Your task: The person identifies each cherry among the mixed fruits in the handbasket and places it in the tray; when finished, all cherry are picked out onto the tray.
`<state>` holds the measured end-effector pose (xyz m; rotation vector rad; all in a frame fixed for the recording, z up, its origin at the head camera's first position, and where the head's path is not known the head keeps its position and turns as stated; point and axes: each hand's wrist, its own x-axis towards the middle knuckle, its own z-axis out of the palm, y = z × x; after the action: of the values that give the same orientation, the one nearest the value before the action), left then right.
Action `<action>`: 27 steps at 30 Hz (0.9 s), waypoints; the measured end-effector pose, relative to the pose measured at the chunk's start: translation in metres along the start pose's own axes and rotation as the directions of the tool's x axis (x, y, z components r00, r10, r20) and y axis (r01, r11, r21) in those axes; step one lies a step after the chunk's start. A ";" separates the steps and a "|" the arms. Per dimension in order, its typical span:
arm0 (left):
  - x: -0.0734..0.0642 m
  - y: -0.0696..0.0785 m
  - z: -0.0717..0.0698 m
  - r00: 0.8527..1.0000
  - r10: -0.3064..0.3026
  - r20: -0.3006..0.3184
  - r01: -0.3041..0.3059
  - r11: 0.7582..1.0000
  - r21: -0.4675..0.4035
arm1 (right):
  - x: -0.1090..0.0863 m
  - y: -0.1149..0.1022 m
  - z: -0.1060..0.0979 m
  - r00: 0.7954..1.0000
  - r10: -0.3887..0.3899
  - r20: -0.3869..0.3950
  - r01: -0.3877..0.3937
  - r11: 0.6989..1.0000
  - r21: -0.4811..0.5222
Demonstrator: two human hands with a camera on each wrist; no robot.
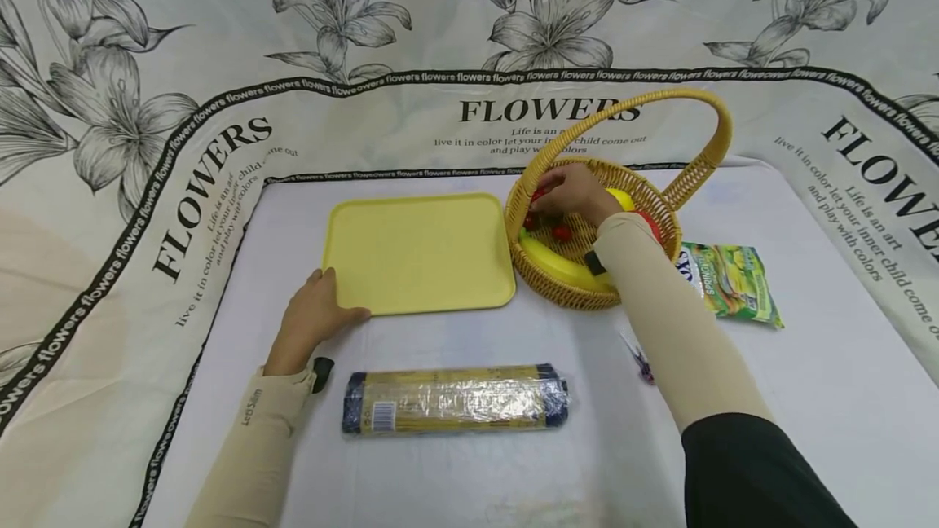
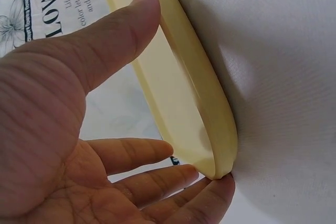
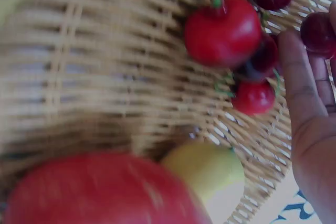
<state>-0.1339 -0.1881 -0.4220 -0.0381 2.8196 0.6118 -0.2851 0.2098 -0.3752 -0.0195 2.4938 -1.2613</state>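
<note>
Cherry [image 3: 316,31], dark red, sits pinched at the fingertips of the right hand [image 1: 575,190], inside the wicker basket [image 1: 546,290] on the right; the left hand [image 1: 315,312], fingers extended, touches the yellow tray [image 1: 421,255] at its near left corner.

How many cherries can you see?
At least 5: in the right wrist view, four shiny round red cherries cluster inside the woven tan wicker basket, and another is at the fingers of the right hand. Others may be hidden.
</note>
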 end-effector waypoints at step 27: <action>0.000 -0.002 0.002 1.000 0.005 0.010 -0.005 1.000 -0.002 | -0.131 -0.017 0.001 0.961 -0.265 0.078 0.274 0.950 -0.151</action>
<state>-0.1329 -0.1894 -0.4246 -0.0278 2.8109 0.6140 -0.1646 0.2205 -0.3230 -0.4448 2.6016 -1.1346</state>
